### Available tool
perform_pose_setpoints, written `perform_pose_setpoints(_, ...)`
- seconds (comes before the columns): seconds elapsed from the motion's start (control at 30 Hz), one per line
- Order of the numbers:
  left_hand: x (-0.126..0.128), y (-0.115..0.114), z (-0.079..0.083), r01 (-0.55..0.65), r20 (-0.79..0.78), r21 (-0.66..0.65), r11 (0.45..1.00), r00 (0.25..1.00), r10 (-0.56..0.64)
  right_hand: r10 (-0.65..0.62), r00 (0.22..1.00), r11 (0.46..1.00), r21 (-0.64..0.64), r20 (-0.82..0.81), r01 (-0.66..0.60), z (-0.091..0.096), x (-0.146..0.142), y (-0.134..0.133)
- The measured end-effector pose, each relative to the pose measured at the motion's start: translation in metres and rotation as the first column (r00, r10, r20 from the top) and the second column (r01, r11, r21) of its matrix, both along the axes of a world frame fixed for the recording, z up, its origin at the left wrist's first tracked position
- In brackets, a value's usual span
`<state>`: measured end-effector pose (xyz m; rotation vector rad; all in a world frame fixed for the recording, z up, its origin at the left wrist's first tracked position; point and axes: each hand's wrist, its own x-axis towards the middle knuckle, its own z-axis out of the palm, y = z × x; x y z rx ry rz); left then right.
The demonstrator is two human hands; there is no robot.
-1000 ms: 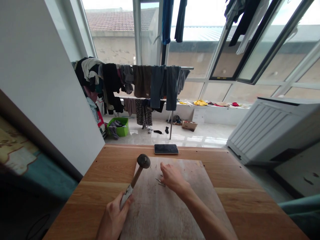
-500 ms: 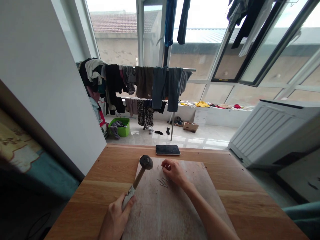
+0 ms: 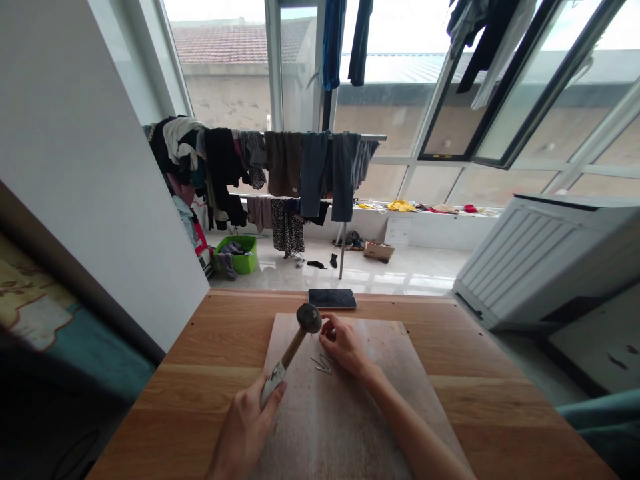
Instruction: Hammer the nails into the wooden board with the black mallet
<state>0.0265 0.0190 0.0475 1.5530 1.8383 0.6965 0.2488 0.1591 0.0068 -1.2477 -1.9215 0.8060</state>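
Observation:
My left hand [image 3: 247, 427] grips the wooden handle of a hammer [image 3: 295, 343], whose dark head hovers over the far part of a pale wooden board [image 3: 330, 420]. My right hand [image 3: 343, 347] rests on the board just right of the hammer head, fingers pinched together on what looks like a small nail held upright, too small to be sure. A few loose nails [image 3: 323, 363] lie on the board beside that hand.
The board lies on a brown wooden table [image 3: 200, 353]. A dark phone [image 3: 332, 299] lies flat at the table's far edge. Beyond are a clothes rack with hung garments [image 3: 280, 170], a green basket [image 3: 237, 253] and a white slatted panel [image 3: 550, 253] at right.
The hammer head has swung right, close to my right hand's fingertips. My right hand moved up from the loose nails toward the far part of the board.

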Motion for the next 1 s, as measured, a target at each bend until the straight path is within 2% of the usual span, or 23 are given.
perform_pose_setpoints(0.23, 0.014, 0.012, 0.000, 0.032, -0.146, -0.054, 0.998, 0.988, -0.039, -0.052, 0.999, 0.998, 0.045, 0.014, 0.051, -0.009, 0.001, 0.005)
perform_pose_setpoints(0.4, 0.016, 0.011, -0.002, 0.054, -0.288, -0.086, 0.995, 0.955, -0.076, -0.032, 0.999, 0.994, 0.106, -0.031, 0.036, -0.009, 0.002, 0.004)
perform_pose_setpoints(0.53, 0.016, 0.009, 0.001, 0.067, -0.319, -0.082, 0.994, 0.943, -0.090, -0.021, 1.000, 0.994, 0.103, -0.004, 0.021, -0.005, 0.006, 0.003)
perform_pose_setpoints(0.67, 0.011, 0.008, 0.004, 0.034, -0.241, -0.078, 0.996, 0.969, -0.052, 0.017, 0.996, 0.999, 0.035, 0.091, -0.020, 0.009, 0.018, -0.004)
perform_pose_setpoints(0.77, 0.004, 0.008, 0.003, -0.009, -0.173, -0.067, 0.998, 0.985, -0.003, 0.109, 0.973, 0.994, -0.033, 0.204, -0.104, 0.025, 0.021, -0.015)
perform_pose_setpoints(0.87, -0.002, 0.007, 0.000, -0.020, -0.133, -0.052, 0.998, 0.991, 0.013, 0.171, 0.900, 0.985, -0.085, 0.401, -0.149, 0.038, 0.012, -0.027)
perform_pose_setpoints(0.93, -0.004, 0.006, -0.002, -0.023, -0.120, -0.053, 0.998, 0.993, 0.017, 0.150, 0.831, 0.989, -0.090, 0.536, -0.121, 0.042, 0.004, -0.032)
perform_pose_setpoints(1.0, -0.006, 0.002, -0.003, -0.032, -0.110, -0.068, 0.997, 0.994, 0.025, 0.127, 0.786, 0.992, -0.093, 0.605, -0.089, 0.044, 0.000, -0.031)
